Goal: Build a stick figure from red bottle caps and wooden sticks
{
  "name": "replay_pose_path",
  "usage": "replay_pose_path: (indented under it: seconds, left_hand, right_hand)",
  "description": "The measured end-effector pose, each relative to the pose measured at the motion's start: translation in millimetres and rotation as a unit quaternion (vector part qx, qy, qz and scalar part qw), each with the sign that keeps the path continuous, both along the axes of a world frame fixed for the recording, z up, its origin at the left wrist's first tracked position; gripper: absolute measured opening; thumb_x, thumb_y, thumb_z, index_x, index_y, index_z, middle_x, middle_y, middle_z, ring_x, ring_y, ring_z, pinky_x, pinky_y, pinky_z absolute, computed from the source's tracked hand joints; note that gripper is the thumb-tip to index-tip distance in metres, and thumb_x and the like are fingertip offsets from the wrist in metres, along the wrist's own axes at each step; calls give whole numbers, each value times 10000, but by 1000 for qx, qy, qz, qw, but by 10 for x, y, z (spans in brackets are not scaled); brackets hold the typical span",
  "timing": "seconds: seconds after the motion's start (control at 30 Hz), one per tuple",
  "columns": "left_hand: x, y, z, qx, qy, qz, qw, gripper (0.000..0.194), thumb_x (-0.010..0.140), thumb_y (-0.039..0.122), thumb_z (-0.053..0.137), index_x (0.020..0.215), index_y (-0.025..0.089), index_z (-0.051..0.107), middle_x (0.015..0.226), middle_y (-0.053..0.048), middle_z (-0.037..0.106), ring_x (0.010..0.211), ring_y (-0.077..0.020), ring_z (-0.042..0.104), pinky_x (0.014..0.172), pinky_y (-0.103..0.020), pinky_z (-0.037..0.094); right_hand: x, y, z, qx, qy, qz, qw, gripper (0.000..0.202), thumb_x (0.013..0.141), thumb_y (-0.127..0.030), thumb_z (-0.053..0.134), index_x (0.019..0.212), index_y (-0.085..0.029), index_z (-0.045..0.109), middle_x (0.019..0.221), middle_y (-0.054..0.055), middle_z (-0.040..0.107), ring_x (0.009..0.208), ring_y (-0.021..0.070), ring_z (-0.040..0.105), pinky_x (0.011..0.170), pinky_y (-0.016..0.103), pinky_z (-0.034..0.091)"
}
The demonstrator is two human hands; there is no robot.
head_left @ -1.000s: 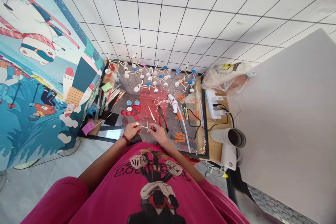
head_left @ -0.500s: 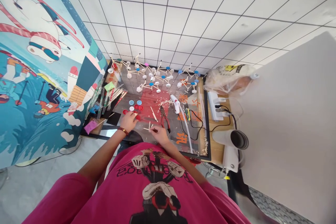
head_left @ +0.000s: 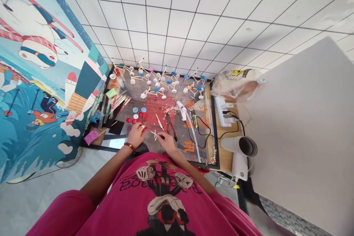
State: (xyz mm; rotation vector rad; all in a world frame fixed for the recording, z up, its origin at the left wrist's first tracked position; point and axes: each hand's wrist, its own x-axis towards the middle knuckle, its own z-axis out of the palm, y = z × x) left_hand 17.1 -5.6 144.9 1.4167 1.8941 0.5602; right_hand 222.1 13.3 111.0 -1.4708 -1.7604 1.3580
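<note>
My left hand (head_left: 136,135) rests over the dark tabletop with its fingers curled round a red bottle cap (head_left: 143,129) that partly shows at the fingertips. Close by on the right, my right hand (head_left: 166,142) pinches the end of a thin wooden stick (head_left: 153,133). A short piece of stick crosses it. Red, blue and white caps (head_left: 135,116) lie just beyond my left hand. Two loose sticks (head_left: 159,121) lie above my right hand, with red-handled pliers (head_left: 171,127) beside them.
Stick-and-cap models (head_left: 163,81) stand along the wall. A white glue gun (head_left: 181,110) and its black cord lie right of centre. Bundled sticks (head_left: 120,104) are at the left, a power strip (head_left: 222,112) and stacked cups (head_left: 243,145) at the right.
My left hand has drawn back slightly from the group of caps, with a red cap at its fingertips. My right hand stays at the stick. The whole view has shifted a little.
</note>
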Motion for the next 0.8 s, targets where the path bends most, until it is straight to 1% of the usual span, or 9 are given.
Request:
replay_pose_path:
  seconds: [0.07,0.13,0.23,0.33,0.47,0.57,0.67,0.73,0.8]
  left_hand:
    - [112,-32,-29,-12,-36,19,999,254,824,307,668,1044,190,720,1058,-99,682,947,-240,635,857,-330,500]
    - [193,-43,-72,-29,-67,34,997,222,864,337,608,958,176,728,845,-66,700,745,-198,636,711,-295,509]
    - [205,-30,-128,-40,-89,43,994,179,852,307,604,815,178,723,707,-37,680,668,-179,616,662,-272,484]
    - [133,-10,-161,-34,-83,35,995,106,792,262,675,726,192,717,719,-39,685,683,-175,612,713,-276,470]
    - [80,-19,-202,-16,-51,14,998,78,777,231,697,712,202,730,781,-62,698,746,-189,627,797,-306,464]
    - [69,-51,-214,-3,-30,8,1000,60,779,235,699,749,209,744,812,-62,713,799,-199,651,827,-314,476]
    - [-24,-60,-185,20,2,39,999,126,828,254,647,878,212,754,909,-66,730,865,-204,663,849,-317,489]
    - [-159,-37,-145,38,33,74,996,177,863,273,598,929,205,747,964,-79,724,899,-212,660,864,-325,492]
    - [-329,7,-98,50,64,106,991,188,865,277,583,927,197,741,990,-92,711,911,-222,656,869,-333,494]
  right_hand:
    - [-49,12,1,-1,9,1,1000,243,886,-384,539,846,-233,724,814,16,749,741,199,683,708,286,527]
    - [-97,14,3,2,15,9,1000,229,885,-373,541,846,-233,717,807,9,744,740,190,680,705,279,526]
    - [-104,22,10,11,11,17,1000,152,843,-342,601,809,-243,711,764,-4,728,707,182,668,689,271,522]
    - [14,102,21,37,-16,-28,999,132,815,-347,638,841,-233,699,821,23,713,762,196,657,751,295,523]
    - [297,371,16,76,-94,-183,976,287,868,-393,537,1003,-158,633,1004,139,660,938,266,613,893,410,487]
    - [475,635,-18,100,-141,-264,949,463,867,-414,512,1209,-103,547,1222,214,583,1168,329,526,1026,490,397]
    - [571,893,-60,117,-176,-298,931,594,848,-441,526,1324,-90,474,1383,235,488,1326,358,397,1103,521,304]
    - [604,1044,-82,119,-192,-301,926,608,845,-462,526,1327,-94,485,1378,232,506,1316,358,412,1096,522,308]
    - [625,1170,-93,118,-201,-292,928,562,849,-472,518,1276,-108,540,1304,212,575,1252,346,480,1063,506,348]
